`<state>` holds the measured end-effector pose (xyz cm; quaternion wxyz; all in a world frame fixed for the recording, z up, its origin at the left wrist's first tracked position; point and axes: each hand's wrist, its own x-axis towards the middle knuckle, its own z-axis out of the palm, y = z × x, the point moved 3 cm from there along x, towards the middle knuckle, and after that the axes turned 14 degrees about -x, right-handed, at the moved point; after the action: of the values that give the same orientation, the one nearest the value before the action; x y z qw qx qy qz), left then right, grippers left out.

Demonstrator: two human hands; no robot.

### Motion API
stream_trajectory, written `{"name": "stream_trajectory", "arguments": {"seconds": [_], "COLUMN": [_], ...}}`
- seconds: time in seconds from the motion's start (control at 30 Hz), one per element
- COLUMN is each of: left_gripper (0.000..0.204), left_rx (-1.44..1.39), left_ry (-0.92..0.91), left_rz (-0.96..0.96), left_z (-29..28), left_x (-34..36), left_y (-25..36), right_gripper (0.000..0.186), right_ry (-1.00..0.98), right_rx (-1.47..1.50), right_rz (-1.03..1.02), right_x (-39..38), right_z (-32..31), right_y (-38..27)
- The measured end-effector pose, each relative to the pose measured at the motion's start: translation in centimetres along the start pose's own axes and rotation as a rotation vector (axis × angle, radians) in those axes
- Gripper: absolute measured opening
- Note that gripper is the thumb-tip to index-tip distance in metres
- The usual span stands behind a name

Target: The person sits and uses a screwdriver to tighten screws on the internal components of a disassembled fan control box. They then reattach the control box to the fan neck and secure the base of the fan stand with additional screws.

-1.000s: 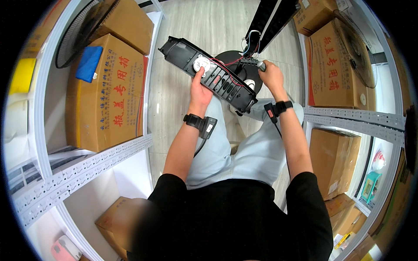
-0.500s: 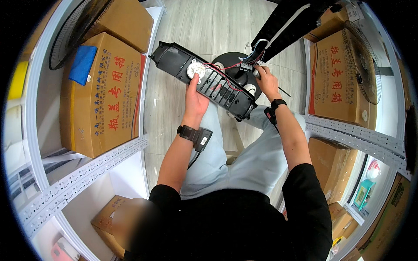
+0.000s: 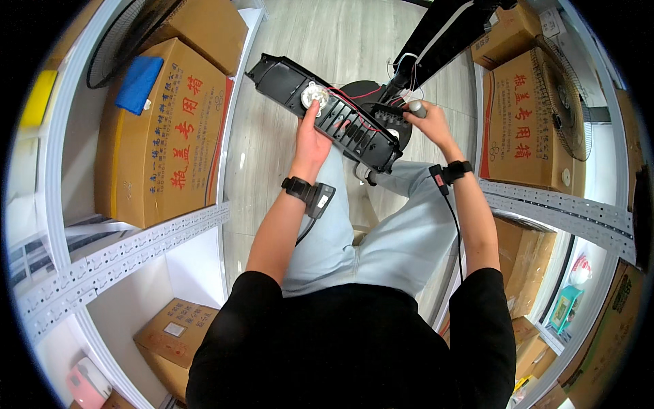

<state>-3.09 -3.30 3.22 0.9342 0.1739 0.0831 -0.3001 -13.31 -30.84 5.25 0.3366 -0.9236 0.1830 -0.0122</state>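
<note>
My left hand (image 3: 313, 146) grips the lower edge of a long black plastic housing (image 3: 276, 82), thumb pressed up against a round white part (image 3: 314, 97) mounted on it. Slots run along the housing's right half, and red wires (image 3: 354, 95) trail from it toward a black column (image 3: 446, 44). Closed fingers of my right hand (image 3: 430, 124) hold a short grey cylinder (image 3: 417, 108), whose kind I cannot make out. Beside those fingertips is a dark strip with small terminals (image 3: 390, 117), over the round black base (image 3: 360, 88). Loose thin wires hang from the column's lower end.
Metal shelving flanks me on both sides. Cardboard boxes (image 3: 160, 136) with a blue cloth (image 3: 139, 84) stand at left, and another box (image 3: 521, 123) with a wire fan guard (image 3: 564, 102) at right. The floor (image 3: 327, 41) is grey planks.
My right hand has lifted and turned, bringing the grey cylinder further up and right. The housing has shifted slightly right and up with my left hand. The whole view has moved a little.
</note>
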Motion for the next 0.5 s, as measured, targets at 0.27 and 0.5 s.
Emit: {"name": "stream_trajectory", "arguments": {"seconds": [0.27, 0.5], "left_gripper": [0.039, 0.049], "left_rx": [-0.064, -0.059], "left_ry": [-0.046, -0.08], "left_rz": [0.001, 0.033], "left_z": [-0.2, 0.2], "left_x": [0.0, -0.5], "left_y": [-0.1, -1.0], "right_gripper": [0.019, 0.023], "right_ry": [0.018, 0.285], "right_rx": [0.411, 0.074], "right_rz": [0.044, -0.224], "right_x": [-5.6, -8.3], "right_z": [-3.8, 0.3], "right_y": [-6.7, -11.9]}}
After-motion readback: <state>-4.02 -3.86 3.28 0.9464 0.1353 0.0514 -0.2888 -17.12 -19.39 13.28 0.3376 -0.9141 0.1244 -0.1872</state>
